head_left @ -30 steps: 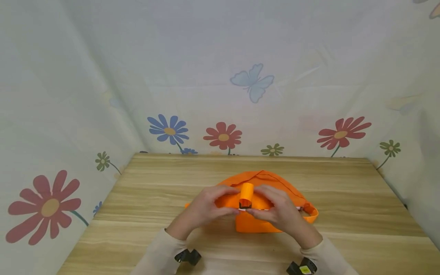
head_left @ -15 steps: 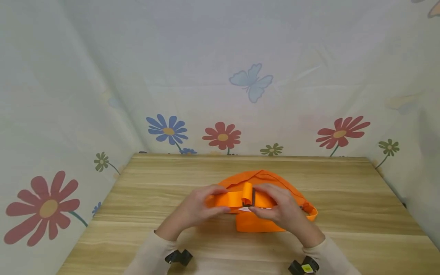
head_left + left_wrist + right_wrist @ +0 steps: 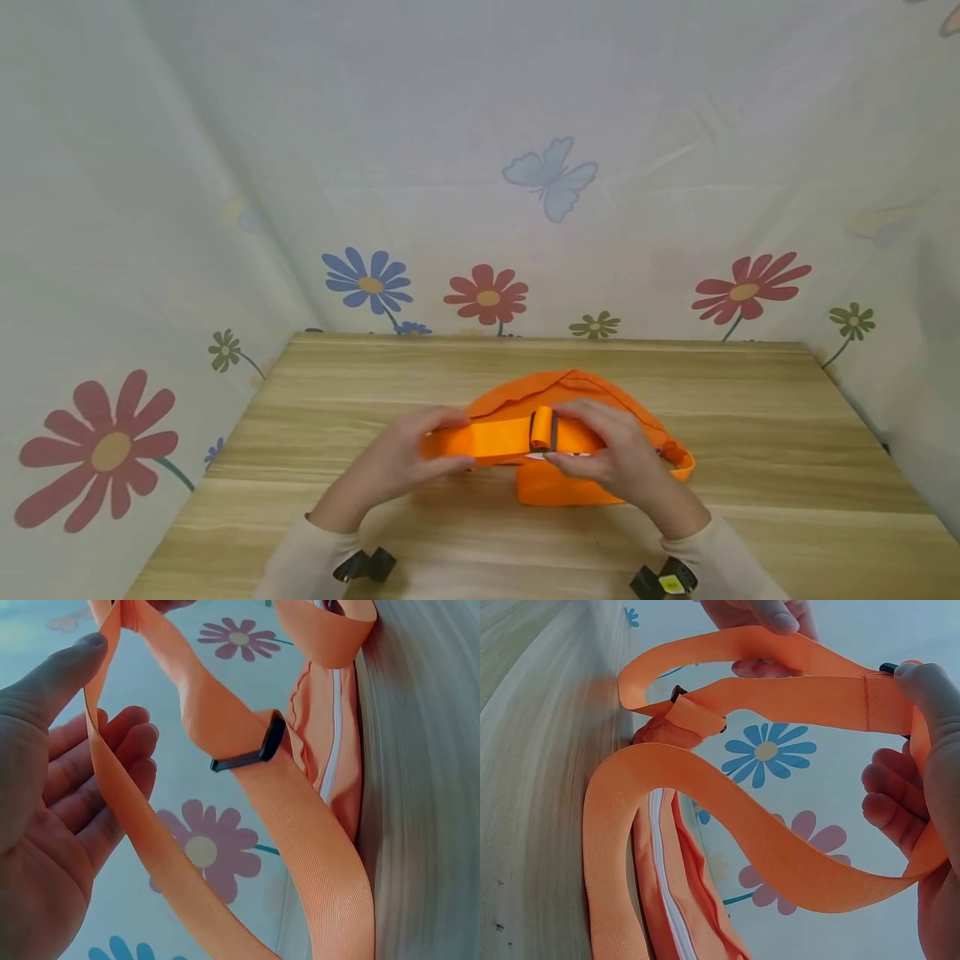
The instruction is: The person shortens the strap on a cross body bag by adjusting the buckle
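Note:
An orange zippered bag (image 3: 495, 404) lies on the table with its orange strap (image 3: 501, 439) lifted in front of it. My left hand (image 3: 397, 458) pinches the strap; in the left wrist view the thumb presses on one side, the fingers behind. My right hand (image 3: 618, 458) pinches the strap beside a black slide buckle (image 3: 554, 432), where a short loop of webbing stands up. The right wrist view shows this buckle partly hidden by the thumb. Another black slider (image 3: 271, 739) sits on a hanging length of strap in the left wrist view.
The bag's white zipper (image 3: 660, 847) runs along its edge. A strap loop (image 3: 682, 462) curls at the bag's right end. The wooden table (image 3: 390, 367) ends against a flower-printed curtain (image 3: 420, 167) at the back and sides. Both wrists carry black camera mounts.
My left hand has slid leftward along the strap, drawing out a longer flat stretch. The webbing loop at the buckle has shrunk. My right hand stays nearly in place.

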A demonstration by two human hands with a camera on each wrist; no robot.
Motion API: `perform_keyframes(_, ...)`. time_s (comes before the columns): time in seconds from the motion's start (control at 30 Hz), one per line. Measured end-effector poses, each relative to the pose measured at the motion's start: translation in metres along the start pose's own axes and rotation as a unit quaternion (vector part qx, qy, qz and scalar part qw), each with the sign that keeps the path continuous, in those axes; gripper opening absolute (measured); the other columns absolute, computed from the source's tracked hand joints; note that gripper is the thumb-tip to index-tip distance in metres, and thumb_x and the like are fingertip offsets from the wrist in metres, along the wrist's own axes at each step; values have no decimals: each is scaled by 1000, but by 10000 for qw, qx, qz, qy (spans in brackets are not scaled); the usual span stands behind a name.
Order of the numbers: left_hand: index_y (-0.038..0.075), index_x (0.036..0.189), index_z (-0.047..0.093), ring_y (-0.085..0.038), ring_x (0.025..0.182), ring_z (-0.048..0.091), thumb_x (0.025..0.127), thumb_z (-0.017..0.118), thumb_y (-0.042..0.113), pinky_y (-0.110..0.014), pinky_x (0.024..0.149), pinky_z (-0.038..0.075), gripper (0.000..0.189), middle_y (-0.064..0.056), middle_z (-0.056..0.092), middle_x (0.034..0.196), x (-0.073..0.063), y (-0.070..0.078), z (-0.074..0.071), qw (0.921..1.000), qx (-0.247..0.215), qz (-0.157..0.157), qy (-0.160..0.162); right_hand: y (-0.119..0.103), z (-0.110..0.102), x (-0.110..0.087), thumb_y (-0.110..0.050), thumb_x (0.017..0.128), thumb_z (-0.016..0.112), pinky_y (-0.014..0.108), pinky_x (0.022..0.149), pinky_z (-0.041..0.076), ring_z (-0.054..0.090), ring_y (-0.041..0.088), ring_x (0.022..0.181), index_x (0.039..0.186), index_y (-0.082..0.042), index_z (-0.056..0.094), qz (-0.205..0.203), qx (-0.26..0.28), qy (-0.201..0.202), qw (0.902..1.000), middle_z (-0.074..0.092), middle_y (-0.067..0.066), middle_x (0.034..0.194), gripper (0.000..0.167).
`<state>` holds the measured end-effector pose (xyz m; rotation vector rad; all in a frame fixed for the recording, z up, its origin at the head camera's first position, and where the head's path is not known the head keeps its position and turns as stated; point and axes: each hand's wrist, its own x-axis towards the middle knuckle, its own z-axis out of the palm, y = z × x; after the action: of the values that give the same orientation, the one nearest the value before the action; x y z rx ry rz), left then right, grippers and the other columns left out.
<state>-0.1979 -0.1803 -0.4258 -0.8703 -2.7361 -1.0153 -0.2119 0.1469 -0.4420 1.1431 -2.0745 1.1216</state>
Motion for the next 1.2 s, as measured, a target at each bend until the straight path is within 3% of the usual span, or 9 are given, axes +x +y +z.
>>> perform_keyframes(0.1,16,131,74,-22,122,71,92,88,35,-47,107,60,45,-1,76,135,-5,-5,-3,9999,61,-142,-53,1,-1,0,-40,93,86,12,91,58,75,23,93,125,-5,73,-13,23,0,10000,79,12,113,49)
perform_keyframes(0.2,16,130,74,-20,117,71,92,87,37,-45,104,61,44,0,77,132,-11,-11,-7,9996,151,-227,-28,1,-2,0,-34,93,88,13,89,59,74,21,93,126,-5,73,64,89,-25,9999,79,11,114,47)
perform_keyframes(0.33,16,129,74,-18,114,71,92,88,34,-44,104,62,44,1,77,129,-12,-17,-10,9997,162,-183,-22,0,-4,1,-19,83,95,15,87,60,73,20,95,126,-7,73,143,31,-53,9999,79,8,115,50)
perform_keyframes(0.5,18,137,68,-19,123,69,92,87,36,-48,109,59,52,0,74,135,1,-13,-2,9995,134,-9,-298,-1,-4,1,-24,86,94,18,82,62,73,21,93,127,-8,73,175,-157,-5,9997,78,9,115,49)
perform_keyframes(0.7,16,149,59,-21,136,64,91,88,35,-49,116,54,67,-2,67,147,28,13,20,9958,-566,477,-540,-6,-2,7,-30,89,92,27,80,65,73,21,95,127,-10,72,240,-251,-136,9993,78,7,117,48)
perform_keyframes(0.8,13,149,59,-22,134,65,93,87,32,-45,116,54,65,-2,67,146,39,24,29,9929,-797,713,-527,-7,1,9,-30,90,91,30,79,66,73,22,96,127,-8,72,252,-152,-161,9994,78,8,118,48)
perform_keyframes(1.0,10,137,67,-21,120,69,94,86,20,-45,112,57,48,-2,74,131,47,30,35,9896,-1283,593,-280,-7,-3,9,-23,87,93,34,87,66,73,23,105,131,-9,71,356,-236,-374,9984,78,5,123,51)
perform_keyframes(1.2,14,136,67,-17,113,68,97,83,25,-36,107,59,43,0,73,128,43,24,29,9860,-1607,381,-233,-1,-18,4,-17,82,96,25,89,62,73,20,104,129,-8,73,224,-664,-559,9960,78,3,121,53)
